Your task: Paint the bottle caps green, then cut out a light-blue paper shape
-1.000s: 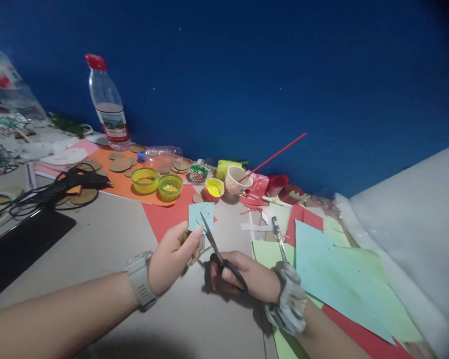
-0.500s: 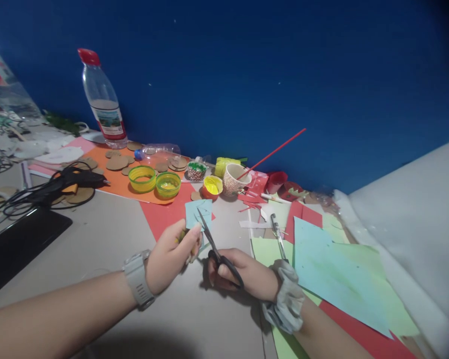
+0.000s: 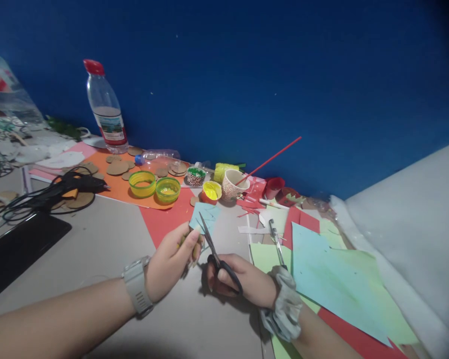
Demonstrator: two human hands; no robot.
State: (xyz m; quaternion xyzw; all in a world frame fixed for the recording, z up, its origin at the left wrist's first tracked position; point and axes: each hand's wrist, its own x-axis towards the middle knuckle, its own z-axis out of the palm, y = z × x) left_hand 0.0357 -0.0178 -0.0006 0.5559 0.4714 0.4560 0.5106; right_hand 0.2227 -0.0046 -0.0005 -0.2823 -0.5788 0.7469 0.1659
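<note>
A small piece of light blue paper (image 3: 208, 215) is pinched in my left hand (image 3: 175, 254), between thumb and fingers. Pen-like lines show on the paper. My left palm also curls around something yellowish that I cannot make out. A pair of scissors (image 3: 210, 238) with black handles is in my right hand (image 3: 239, 279), fingers through the loops. Its blades point up and away, lying close against the blue paper; whether they are parted is hard to see. Below both hands is the grey table (image 3: 194, 324).
Yellow-green bowls (image 3: 142, 184), a cream cup (image 3: 235, 185) with a red stick, and a red-capped bottle (image 3: 107, 109) stand along the blue wall. To the right lie a pen (image 3: 278, 243) and coloured sheets (image 3: 333, 279). A black phone (image 3: 26, 249) and glue gun (image 3: 82, 183) lie left.
The blue paper has tilted and shifted slightly to the right in my left hand. My right hand keeps its hold on the scissors. The view has tipped up slightly.
</note>
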